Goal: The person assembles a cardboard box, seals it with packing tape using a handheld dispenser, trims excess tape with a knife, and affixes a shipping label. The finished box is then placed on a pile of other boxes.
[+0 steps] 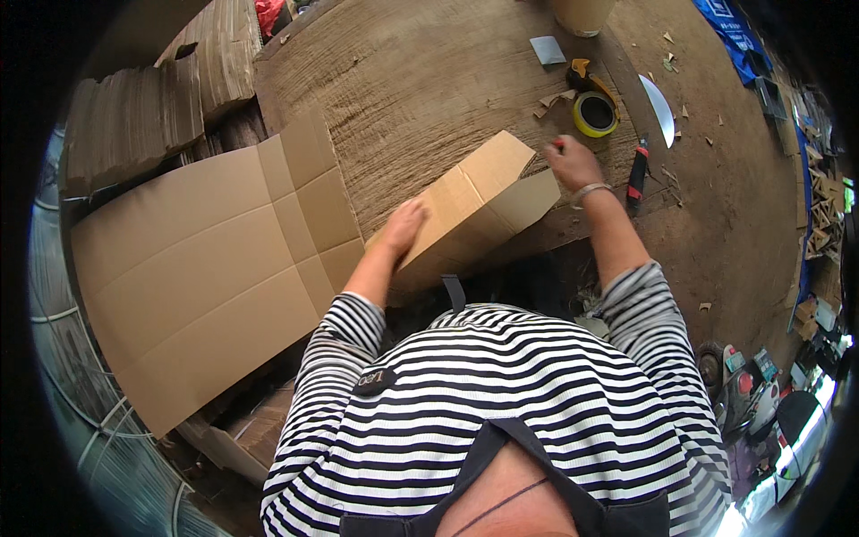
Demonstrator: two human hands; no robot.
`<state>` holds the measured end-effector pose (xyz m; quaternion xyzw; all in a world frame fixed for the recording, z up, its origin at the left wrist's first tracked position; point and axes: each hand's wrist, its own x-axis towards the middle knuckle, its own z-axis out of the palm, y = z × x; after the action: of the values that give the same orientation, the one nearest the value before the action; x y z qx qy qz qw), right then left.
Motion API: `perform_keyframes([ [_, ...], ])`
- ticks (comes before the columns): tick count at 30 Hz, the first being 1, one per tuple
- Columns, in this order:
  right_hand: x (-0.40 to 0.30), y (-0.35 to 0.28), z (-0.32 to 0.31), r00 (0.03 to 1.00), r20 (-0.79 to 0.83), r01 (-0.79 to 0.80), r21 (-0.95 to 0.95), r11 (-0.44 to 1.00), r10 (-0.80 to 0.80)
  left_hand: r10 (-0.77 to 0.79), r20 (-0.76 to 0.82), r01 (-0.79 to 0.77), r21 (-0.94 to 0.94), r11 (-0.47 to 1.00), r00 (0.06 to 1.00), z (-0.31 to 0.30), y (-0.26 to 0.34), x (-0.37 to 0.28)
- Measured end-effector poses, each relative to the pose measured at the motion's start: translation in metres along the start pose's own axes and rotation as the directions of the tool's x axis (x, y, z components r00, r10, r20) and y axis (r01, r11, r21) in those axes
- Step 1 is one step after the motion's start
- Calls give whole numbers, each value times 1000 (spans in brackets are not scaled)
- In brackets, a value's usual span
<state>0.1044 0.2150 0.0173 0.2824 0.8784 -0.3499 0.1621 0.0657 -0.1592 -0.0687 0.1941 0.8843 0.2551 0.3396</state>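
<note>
A folded piece of corrugated cardboard stands at a slant across the front of the wooden table. On its left end rests my left hand, fingers over the top edge and thumb side hidden. Two flaps spread apart at its right end. Just beyond them, my right hand is closed around a small red object, mostly covered by the fingers and blurred. To the left lies a large flat, creased cardboard sheet, its right part on the table.
A tape dispenser with yellow tape and a red-and-black utility knife lie on the table's right side. Behind them are a white packet and a brown cylindrical container. Cardboard stacks rise at left; scraps litter the floor.
</note>
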Motion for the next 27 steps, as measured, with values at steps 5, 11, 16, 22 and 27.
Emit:
perform_keyframes([
  [5, 28, -20, 34, 992, 108, -51, -75, 996, 59, -612, 26, 593, -282, 755, 791, -11, -100, -67],
  [11, 28, 5, 43, 991, 92, -115, 156, 981, 102, -672, 302, 529, -834, 157, 676, -5, -84, -87],
  [16, -28, 1, 36, 1000, -9, -24, 345, 938, 29, -624, 241, 365, -928, 77, 743, -16, -63, -112],
  [22, -53, -18, 29, 997, -64, 69, 505, 860, -43, -729, 74, 187, -979, 76, 681, -16, -59, -130],
  [27, -58, 7, 27, 999, -17, 39, 463, 885, -35, -681, 333, 480, -877, 31, 652, 5, -82, -120],
])
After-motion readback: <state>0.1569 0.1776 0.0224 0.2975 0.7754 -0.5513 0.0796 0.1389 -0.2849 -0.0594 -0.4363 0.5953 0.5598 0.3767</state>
